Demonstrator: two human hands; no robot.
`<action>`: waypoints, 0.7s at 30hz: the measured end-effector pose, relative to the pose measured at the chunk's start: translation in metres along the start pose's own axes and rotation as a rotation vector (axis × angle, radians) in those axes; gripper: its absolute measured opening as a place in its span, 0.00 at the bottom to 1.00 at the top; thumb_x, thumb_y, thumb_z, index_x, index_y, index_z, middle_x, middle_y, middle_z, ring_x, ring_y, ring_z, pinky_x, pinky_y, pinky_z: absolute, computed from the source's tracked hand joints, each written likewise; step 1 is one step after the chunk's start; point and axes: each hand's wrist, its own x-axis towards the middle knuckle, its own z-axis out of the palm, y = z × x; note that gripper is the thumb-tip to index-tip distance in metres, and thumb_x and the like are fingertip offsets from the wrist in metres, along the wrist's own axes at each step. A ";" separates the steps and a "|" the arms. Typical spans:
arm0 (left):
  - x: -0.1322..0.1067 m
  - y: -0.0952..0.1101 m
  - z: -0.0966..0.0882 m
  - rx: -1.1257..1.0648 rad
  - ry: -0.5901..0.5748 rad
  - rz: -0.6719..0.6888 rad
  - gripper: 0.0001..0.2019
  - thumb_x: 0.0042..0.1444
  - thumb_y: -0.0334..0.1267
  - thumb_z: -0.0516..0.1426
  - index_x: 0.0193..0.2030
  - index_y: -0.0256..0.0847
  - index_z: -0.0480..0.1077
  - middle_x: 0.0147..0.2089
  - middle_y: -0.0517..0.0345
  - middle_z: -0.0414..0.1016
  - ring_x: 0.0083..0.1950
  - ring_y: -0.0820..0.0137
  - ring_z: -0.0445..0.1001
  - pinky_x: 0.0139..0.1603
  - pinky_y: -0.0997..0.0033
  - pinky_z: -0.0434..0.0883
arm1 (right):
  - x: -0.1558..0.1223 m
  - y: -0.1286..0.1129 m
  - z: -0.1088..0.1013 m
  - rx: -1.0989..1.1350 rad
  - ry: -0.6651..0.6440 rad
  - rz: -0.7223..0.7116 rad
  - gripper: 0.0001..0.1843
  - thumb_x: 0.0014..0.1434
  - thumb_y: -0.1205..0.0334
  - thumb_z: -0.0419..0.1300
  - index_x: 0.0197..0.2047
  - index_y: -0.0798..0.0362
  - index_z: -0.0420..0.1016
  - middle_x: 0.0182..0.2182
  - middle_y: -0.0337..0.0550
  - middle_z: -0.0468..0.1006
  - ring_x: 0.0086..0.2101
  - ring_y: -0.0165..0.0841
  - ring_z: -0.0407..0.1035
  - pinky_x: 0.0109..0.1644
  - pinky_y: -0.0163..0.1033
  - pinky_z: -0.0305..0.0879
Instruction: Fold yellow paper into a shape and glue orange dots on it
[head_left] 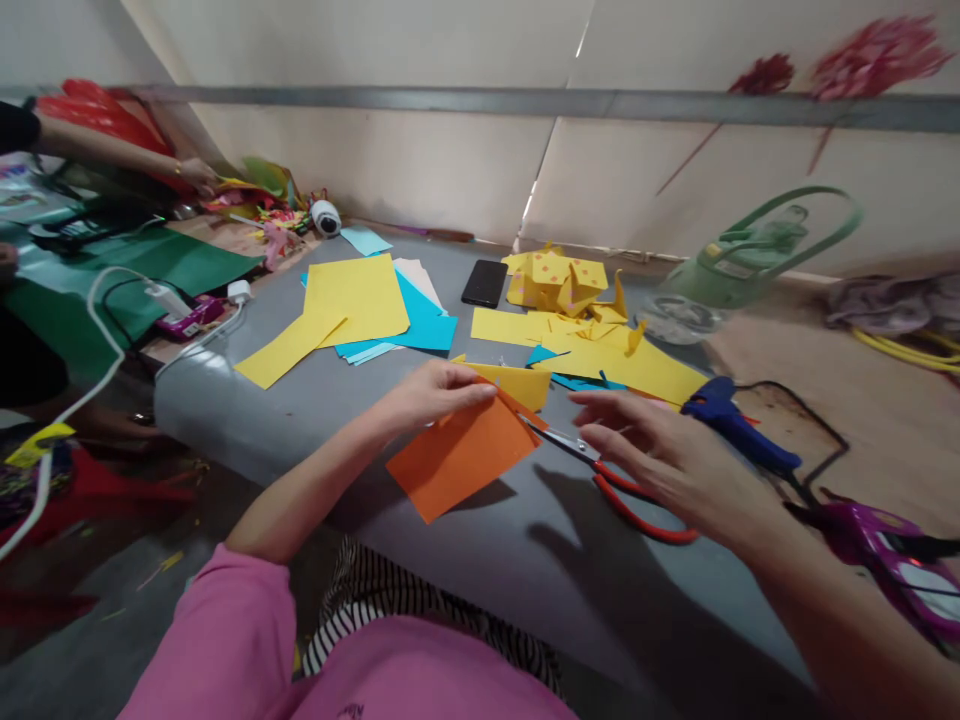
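My left hand point(442, 392) is closed on an orange sheet of paper point(457, 455), thumb on top near its upper edge. The sheet is held tilted above the grey table, with a narrow slit or strip at its right side. Behind it stands a folded piece of yellow paper point(517, 382). Scissors with red handles point(637, 515) point their blades toward the orange sheet's right corner. My right hand point(645, 440) hovers over the scissors' handles with its fingers apart; whether it touches them is hard to tell.
Yellow sheets point(356, 300) and blue paper point(427, 330) lie at left. A black phone point(484, 283), a dotted yellow paper shape point(566, 280) and a green bottle point(720, 265) stand behind. A blue glue gun point(739, 425) lies right. Another person's hand point(199, 177) is far left.
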 end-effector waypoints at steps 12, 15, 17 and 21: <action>0.018 0.001 0.009 0.048 -0.077 0.047 0.17 0.54 0.53 0.60 0.32 0.39 0.76 0.28 0.62 0.71 0.29 0.75 0.64 0.31 0.72 0.57 | 0.015 -0.009 0.021 0.299 -0.029 0.098 0.29 0.55 0.30 0.60 0.31 0.51 0.78 0.24 0.40 0.74 0.26 0.31 0.64 0.29 0.36 0.59; 0.035 -0.002 -0.001 -0.017 0.076 0.029 0.15 0.53 0.50 0.62 0.32 0.38 0.76 0.31 0.59 0.76 0.32 0.73 0.70 0.35 0.72 0.63 | 0.014 0.000 0.017 0.277 0.033 0.141 0.30 0.54 0.29 0.60 0.34 0.50 0.78 0.26 0.41 0.75 0.25 0.31 0.64 0.28 0.36 0.59; 0.051 -0.004 -0.010 -0.040 0.199 0.015 0.13 0.56 0.46 0.60 0.35 0.37 0.76 0.33 0.57 0.78 0.35 0.71 0.73 0.38 0.72 0.67 | 0.014 0.007 0.017 0.289 0.051 0.156 0.32 0.53 0.27 0.59 0.35 0.50 0.77 0.27 0.42 0.76 0.25 0.31 0.64 0.27 0.36 0.60; 0.082 -0.006 -0.028 -0.005 0.333 0.009 0.12 0.61 0.39 0.55 0.43 0.34 0.74 0.41 0.50 0.80 0.42 0.66 0.76 0.43 0.69 0.70 | 0.018 0.021 0.025 0.338 0.025 0.172 0.33 0.52 0.27 0.59 0.36 0.52 0.76 0.26 0.40 0.75 0.23 0.28 0.62 0.25 0.35 0.58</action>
